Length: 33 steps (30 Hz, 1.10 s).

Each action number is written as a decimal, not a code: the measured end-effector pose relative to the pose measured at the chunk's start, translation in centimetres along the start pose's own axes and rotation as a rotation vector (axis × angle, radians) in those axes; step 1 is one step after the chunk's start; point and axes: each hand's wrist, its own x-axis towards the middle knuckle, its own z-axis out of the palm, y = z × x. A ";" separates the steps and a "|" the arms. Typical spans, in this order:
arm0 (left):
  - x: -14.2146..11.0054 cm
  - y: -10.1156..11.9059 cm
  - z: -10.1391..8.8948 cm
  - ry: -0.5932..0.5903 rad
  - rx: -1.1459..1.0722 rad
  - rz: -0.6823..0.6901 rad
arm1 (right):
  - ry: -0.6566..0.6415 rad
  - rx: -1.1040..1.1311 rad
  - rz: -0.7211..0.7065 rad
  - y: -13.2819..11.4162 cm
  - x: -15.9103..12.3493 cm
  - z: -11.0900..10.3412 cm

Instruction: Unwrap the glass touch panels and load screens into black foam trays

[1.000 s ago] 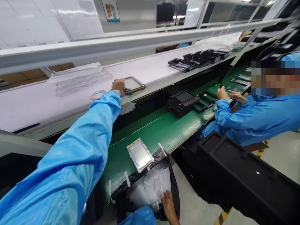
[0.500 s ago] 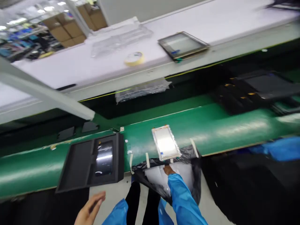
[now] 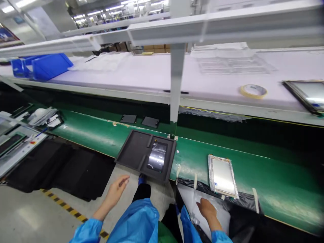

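Observation:
My left hand [image 3: 115, 192] hangs in the air just below the front edge of a black foam tray [image 3: 136, 152], fingers loosely apart, holding nothing. The tray lies on the green conveyor belt [image 3: 101, 131] and carries a small shiny screen part [image 3: 157, 157] in one pocket. My right hand [image 3: 206, 207] rests inside a black plastic bag [image 3: 243, 211] taped to the belt's edge, on clear film; its fingers are partly hidden. A silver display panel [image 3: 222, 175] lies on the belt just above that bag.
A white upper shelf [image 3: 141, 72] holds a roll of yellow tape [image 3: 253, 91], a framed screen [image 3: 307, 94], clear plastic trays [image 3: 230, 62] and a blue bin [image 3: 49, 65]. A white post [image 3: 176, 81] stands behind the foam tray. A machine [image 3: 15, 145] sits at the left.
My left hand has come back from the framed screen on the shelf and now hangs by the foam tray. My view has swung left. The right hand stays in the bag.

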 end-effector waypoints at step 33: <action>64.0 -12.5 -8.5 -0.062 0.413 -0.468 | 0.309 -0.565 -0.234 -50.8 32.2 -22.7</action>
